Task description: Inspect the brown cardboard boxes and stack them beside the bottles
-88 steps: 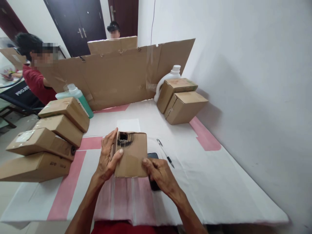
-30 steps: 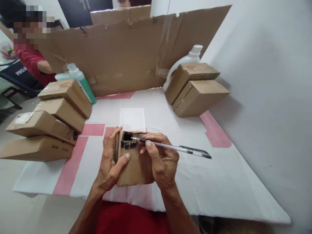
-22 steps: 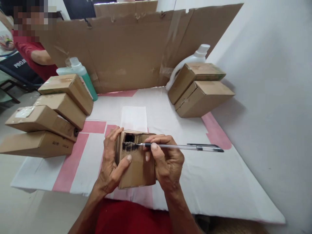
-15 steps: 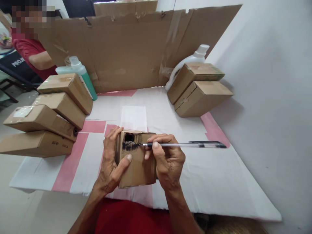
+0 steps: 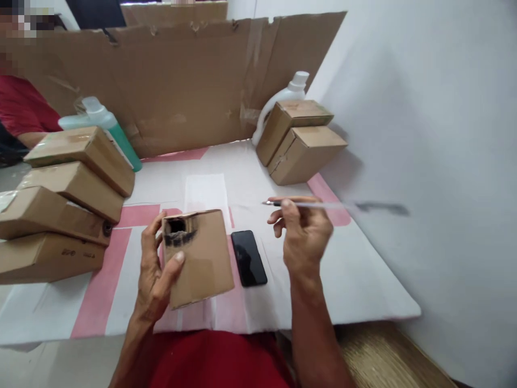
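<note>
My left hand (image 5: 155, 272) grips a small brown cardboard box (image 5: 197, 257) by its left side, thumb across its top face. A black scribbled patch marks the box's upper left corner. My right hand (image 5: 302, 234) is closed on a clear pen (image 5: 323, 205) with a dark cap, held level and blurred by motion, its tip pointing left, well clear of the box. A black phone (image 5: 249, 258) lies flat on the white and pink table cover (image 5: 355, 269) between the box and my right hand.
Several brown boxes (image 5: 60, 199) are stacked at the left, two more (image 5: 301, 143) at the back right by a white jug (image 5: 283, 97). A green bottle (image 5: 107, 126) stands before a cardboard screen (image 5: 181, 81). A person in red (image 5: 22, 110) sits behind it. White wall at right.
My right hand has lifted the pen off the box's scribbled patch and swung right. The left hand has shifted the box left, uncovering the phone. The camera has panned.
</note>
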{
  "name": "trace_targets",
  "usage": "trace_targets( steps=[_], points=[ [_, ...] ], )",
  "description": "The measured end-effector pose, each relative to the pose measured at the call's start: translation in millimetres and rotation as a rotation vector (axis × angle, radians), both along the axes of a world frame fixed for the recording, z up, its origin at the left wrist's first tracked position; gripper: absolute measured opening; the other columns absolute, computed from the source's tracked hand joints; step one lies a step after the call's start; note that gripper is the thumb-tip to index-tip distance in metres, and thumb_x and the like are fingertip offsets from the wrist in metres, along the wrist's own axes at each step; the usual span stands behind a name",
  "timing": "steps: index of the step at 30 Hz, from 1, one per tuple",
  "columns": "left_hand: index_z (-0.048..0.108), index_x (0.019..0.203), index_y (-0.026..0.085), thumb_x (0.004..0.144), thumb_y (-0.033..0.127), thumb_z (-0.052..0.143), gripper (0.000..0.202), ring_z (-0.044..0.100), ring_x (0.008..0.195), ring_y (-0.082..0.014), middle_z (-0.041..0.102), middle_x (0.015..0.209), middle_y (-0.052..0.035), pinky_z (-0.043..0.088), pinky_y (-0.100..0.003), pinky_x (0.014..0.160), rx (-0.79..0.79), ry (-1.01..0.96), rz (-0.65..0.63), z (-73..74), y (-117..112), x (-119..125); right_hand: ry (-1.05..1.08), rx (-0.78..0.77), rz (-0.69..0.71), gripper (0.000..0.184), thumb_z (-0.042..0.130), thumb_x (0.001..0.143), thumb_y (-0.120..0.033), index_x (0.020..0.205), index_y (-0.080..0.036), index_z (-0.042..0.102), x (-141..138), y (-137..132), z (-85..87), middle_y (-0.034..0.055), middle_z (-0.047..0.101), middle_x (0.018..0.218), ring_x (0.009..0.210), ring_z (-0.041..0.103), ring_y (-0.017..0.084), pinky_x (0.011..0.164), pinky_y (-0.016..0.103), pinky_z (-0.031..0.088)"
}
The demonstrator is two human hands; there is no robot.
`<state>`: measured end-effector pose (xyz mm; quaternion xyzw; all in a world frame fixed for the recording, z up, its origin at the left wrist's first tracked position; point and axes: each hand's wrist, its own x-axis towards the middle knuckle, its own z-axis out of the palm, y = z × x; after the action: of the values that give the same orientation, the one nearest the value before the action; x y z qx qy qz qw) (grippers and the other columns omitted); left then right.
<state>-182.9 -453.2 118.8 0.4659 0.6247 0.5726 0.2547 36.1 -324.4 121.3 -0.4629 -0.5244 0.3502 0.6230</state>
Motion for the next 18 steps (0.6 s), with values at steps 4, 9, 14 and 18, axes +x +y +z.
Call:
trace_targets(
  steps=[4,9,14,18],
  points=[
    [0.040,0.159,0.031,0.092,0.046,0.067,0.073,0.049,0.143,-0.0346,0.046,0.160,-0.0077,0.043,-0.049,0.117,-0.041,-0.094,0.011,2.3,-3,-5,-0.880,-0.344,0.097,0.021,0.064,0.099,-0.033,0.083,-0.021,0.058,48,29,-58.0,0.0002,0.068,0.072,0.066,0.061,0.015,0.065,0.027,0.041],
    [0.040,0.159,0.030,0.092,0.047,0.068,0.075,0.053,0.139,-0.0329,0.049,0.157,-0.0077,0.045,-0.043,0.115,-0.041,-0.104,0.035,5.6,-3,-4,-1.248,-0.565,0.166,0.015,0.059,0.102,-0.028,0.090,-0.021,0.065,66,24,-107.3,0.0064,0.074,0.084,0.079,0.067,0.022,0.064,0.030,0.032],
    [0.041,0.159,0.029,0.091,0.047,0.067,0.074,0.054,0.137,-0.0333,0.050,0.157,-0.0077,0.044,-0.045,0.116,-0.046,-0.074,0.038,5.8,-2,-1,-1.310,-0.573,0.114,0.019,0.053,0.106,-0.033,0.112,-0.017,0.064,58,6,-101.4,0.0147,0.071,0.117,0.100,0.069,0.026,0.072,0.031,0.038],
    [0.041,0.158,0.030,0.092,0.046,0.066,0.072,0.052,0.140,-0.0334,0.049,0.157,-0.0075,0.043,-0.046,0.117,-0.037,-0.075,0.036,5.0,-1,0,-1.269,-0.592,0.172,0.039,0.059,0.102,-0.050,0.116,-0.014,0.060,37,-21,-89.9,0.0167,0.070,0.116,0.105,0.069,0.030,0.078,0.034,0.045]
  ],
)
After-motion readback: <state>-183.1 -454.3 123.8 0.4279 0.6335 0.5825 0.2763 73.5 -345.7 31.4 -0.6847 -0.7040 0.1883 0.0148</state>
